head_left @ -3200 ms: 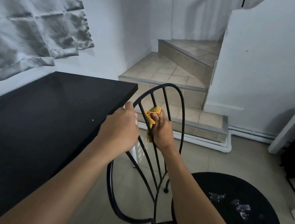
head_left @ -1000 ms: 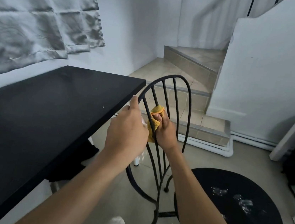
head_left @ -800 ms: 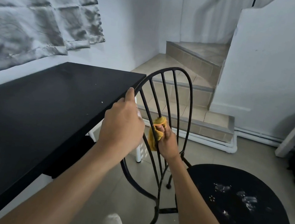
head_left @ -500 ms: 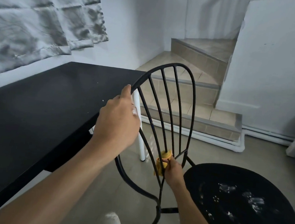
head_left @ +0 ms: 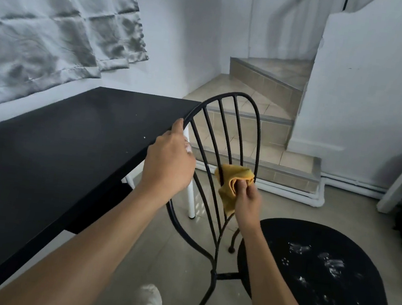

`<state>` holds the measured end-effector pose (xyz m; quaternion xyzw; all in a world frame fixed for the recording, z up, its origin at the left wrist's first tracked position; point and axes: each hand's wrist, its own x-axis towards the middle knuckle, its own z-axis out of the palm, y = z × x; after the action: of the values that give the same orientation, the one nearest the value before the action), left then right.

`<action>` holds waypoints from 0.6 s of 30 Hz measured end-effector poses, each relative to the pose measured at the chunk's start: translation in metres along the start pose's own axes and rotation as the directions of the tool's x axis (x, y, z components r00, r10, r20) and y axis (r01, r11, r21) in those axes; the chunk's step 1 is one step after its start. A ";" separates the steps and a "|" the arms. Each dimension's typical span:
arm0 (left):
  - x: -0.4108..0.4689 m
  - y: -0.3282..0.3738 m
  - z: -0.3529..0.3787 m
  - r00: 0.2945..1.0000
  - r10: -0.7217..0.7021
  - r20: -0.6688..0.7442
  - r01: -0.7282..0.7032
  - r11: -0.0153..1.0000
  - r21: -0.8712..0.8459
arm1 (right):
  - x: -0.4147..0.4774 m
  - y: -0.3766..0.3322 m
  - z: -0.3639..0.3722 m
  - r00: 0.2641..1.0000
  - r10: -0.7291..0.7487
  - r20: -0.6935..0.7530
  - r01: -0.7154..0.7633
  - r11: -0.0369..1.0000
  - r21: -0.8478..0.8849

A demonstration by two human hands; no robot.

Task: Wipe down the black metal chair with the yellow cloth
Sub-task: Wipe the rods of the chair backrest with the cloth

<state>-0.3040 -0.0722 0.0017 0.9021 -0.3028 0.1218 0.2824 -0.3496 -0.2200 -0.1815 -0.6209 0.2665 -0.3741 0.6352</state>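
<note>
1. Since half a second ago the right hand [head_left: 248,201] has come back up from the foot of the spindles to mid-height on the backrest; the yellow cloth [head_left: 231,184] is now spread wider across two right-hand spindles. The left hand [head_left: 168,163] is on the same stretch of frame as before.
2. The black metal chair [head_left: 221,160] stands with its backrest just beside the black table [head_left: 56,149] edge, left rail near the corner. Open floor and tiled steps [head_left: 256,123] lie beyond; the round seat [head_left: 318,280], flecked white, sits at lower right.
3. Left hand closed around the backrest's left rail, forefinger extended up along it, forearm straight. Right hand's fingers pinch the bunched cloth against the spindles, wrist slightly bent.
</note>
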 end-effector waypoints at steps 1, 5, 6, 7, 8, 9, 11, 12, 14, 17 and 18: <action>-0.001 0.000 -0.002 1.000 -0.006 -0.005 0.006 1.000 -0.021 | 0.000 -0.022 0.002 0.999 -0.046 -0.003 0.046 0.999 0.029; -0.005 0.002 -0.006 0.999 -0.051 -0.009 0.050 0.995 -0.081 | -0.004 -0.091 0.022 0.979 -0.202 0.001 0.201 0.973 0.116; -0.006 0.002 -0.006 0.998 -0.057 -0.007 0.056 0.994 -0.091 | -0.002 -0.101 0.031 0.975 -0.221 -0.001 0.219 0.970 0.108; -0.007 0.002 -0.006 0.998 -0.064 -0.006 0.063 0.993 -0.102 | 0.000 -0.108 0.042 0.973 -0.231 0.009 0.229 0.970 0.086; -0.007 0.002 -0.006 0.997 -0.072 -0.008 0.071 0.991 -0.115 | 0.001 -0.114 0.054 0.968 -0.249 0.027 0.247 0.967 0.059; -0.006 0.001 -0.007 0.997 -0.080 -0.015 0.077 0.988 -0.136 | 0.002 -0.118 0.066 0.960 -0.274 0.057 0.273 0.962 0.031; -0.004 -0.001 -0.006 0.995 -0.091 -0.031 0.084 0.978 -0.192 | 0.004 -0.123 0.084 0.939 -0.329 0.095 0.330 0.944 0.010; -0.004 -0.002 -0.007 0.995 -0.098 -0.033 0.088 0.971 -0.220 | 0.005 -0.124 0.089 0.936 -0.341 0.088 0.343 0.939 -0.001; -0.004 -0.002 -0.007 0.991 -0.128 -0.027 0.116 0.957 -0.268 | 0.011 -0.123 0.093 0.938 -0.336 0.085 0.341 0.939 -0.046; -0.004 -0.004 -0.005 0.988 -0.154 -0.021 0.140 0.943 -0.303 | 0.017 -0.114 0.093 0.929 -0.316 0.193 0.333 0.941 -0.062; -0.004 -0.004 -0.004 0.988 -0.155 -0.021 0.142 0.942 -0.303 | 0.019 -0.110 0.092 0.920 -0.318 0.229 0.339 0.939 -0.063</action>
<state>-0.3042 -0.0653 0.0015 0.8659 -0.2427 0.0727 0.4312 -0.2805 -0.1755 -0.0622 -0.7249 0.1067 -0.3920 0.5562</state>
